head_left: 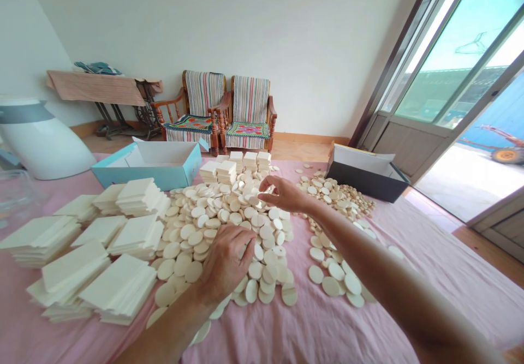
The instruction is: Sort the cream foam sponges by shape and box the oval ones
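A wide heap of pale, round wooden discs (196, 237) covers the middle of the pink cloth. My left hand (228, 259) is over the near part of this heap, back up, its fingers curled down and the thumb close to them. Its fingertips are hidden, so whatever it may hold does not show. Farther forward, my right hand (282, 194) hovers above the far right of the heap. Thumb and fingers are bent but apart, with nothing visible between them. Square wooden pieces (137, 234) stand in several stacks left of the discs, and smaller square stacks (227, 172) stand behind them.
Beyond my right forearm lie more discs (336, 271) and small round pieces (347, 199). A light blue box (143, 177) stands at the back left, a black box (364, 181) at the back right. A white jug (45, 143) is at far left. Two chairs (248, 102) stand behind.
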`<state>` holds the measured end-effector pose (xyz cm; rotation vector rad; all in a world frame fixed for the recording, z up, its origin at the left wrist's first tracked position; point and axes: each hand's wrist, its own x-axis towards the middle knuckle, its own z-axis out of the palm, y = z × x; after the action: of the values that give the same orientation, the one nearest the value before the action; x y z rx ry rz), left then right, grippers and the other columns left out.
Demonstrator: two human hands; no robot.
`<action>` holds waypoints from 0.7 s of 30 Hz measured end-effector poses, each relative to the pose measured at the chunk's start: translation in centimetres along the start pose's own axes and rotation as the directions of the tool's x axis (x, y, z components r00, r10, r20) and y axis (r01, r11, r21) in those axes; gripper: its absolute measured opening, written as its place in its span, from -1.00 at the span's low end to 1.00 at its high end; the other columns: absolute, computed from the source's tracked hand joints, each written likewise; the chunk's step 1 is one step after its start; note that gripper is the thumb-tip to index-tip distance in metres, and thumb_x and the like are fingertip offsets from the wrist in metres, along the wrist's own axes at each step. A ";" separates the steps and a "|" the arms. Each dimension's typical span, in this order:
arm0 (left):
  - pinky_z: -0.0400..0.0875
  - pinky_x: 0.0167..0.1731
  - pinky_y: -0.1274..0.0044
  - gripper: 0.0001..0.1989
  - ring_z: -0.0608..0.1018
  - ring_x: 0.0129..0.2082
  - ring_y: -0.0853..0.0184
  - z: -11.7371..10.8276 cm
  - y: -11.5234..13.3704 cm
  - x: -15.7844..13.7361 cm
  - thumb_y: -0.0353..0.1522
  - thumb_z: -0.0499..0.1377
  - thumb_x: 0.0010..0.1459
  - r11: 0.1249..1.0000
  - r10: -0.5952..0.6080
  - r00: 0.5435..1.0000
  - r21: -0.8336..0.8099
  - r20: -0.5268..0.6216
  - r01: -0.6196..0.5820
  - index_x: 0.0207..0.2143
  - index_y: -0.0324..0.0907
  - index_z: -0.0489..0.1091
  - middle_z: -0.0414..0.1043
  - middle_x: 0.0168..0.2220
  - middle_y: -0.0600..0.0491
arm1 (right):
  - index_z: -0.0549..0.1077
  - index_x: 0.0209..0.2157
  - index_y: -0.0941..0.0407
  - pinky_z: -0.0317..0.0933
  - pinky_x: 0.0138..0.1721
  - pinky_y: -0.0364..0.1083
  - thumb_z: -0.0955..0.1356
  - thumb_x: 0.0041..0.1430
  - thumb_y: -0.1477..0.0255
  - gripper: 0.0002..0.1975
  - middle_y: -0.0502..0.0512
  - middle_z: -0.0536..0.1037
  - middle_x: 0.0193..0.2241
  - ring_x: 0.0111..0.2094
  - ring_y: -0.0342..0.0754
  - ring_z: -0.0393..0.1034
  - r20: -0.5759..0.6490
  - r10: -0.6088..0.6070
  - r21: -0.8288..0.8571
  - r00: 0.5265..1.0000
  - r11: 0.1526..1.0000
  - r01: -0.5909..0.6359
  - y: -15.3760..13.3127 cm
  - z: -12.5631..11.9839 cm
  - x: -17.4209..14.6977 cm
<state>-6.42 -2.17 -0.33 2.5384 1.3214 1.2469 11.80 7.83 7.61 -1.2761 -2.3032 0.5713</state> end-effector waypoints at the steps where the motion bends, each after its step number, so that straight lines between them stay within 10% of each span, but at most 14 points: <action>1: 0.34 -0.19 0.38 -0.86 0.48 -0.31 0.29 0.0 0.0 0.0 -0.45 0.06 0.20 1.000 0.001 1.000 0.000 -0.003 -0.001 -0.34 -0.15 0.42 0.48 -0.37 0.03 | 0.40 -0.32 0.14 0.12 -0.37 -0.20 0.34 0.13 0.33 -0.83 0.06 0.50 -0.32 -0.43 -0.19 0.33 -0.032 -0.007 0.027 0.999 1.000 0.007 0.3 0.1 0.2; 10: 0.34 -0.13 0.34 -0.87 0.47 -0.34 0.30 -0.3 0.6 0.0 -0.46 0.06 0.19 1.000 0.001 1.000 -0.002 0.002 -0.001 -0.31 -0.13 0.39 0.47 -0.39 0.05 | 0.42 -0.18 0.19 0.14 -0.16 -0.12 0.20 0.25 0.32 -0.72 0.27 0.48 -0.14 -0.11 0.01 0.35 -0.267 0.361 -0.404 0.894 0.800 -0.444 13.7 -2.9 3.6; 21: 0.40 -0.09 0.36 -0.79 0.52 -0.36 0.31 -0.2 -0.9 -0.3 -0.53 0.08 0.12 0.997 0.044 0.999 0.067 -0.005 -0.044 -0.23 -0.08 0.36 0.49 -0.37 0.06 | 0.41 0.00 0.26 0.17 -0.08 0.14 0.13 0.27 0.24 -0.52 0.49 0.39 -0.01 0.04 0.26 0.28 -0.283 0.688 -0.404 0.668 0.546 -0.734 25.5 -3.9 11.3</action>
<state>-7.21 -1.90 -0.73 2.6247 1.3384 1.2399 25.94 30.60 -1.18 -2.4863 -1.8054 0.1261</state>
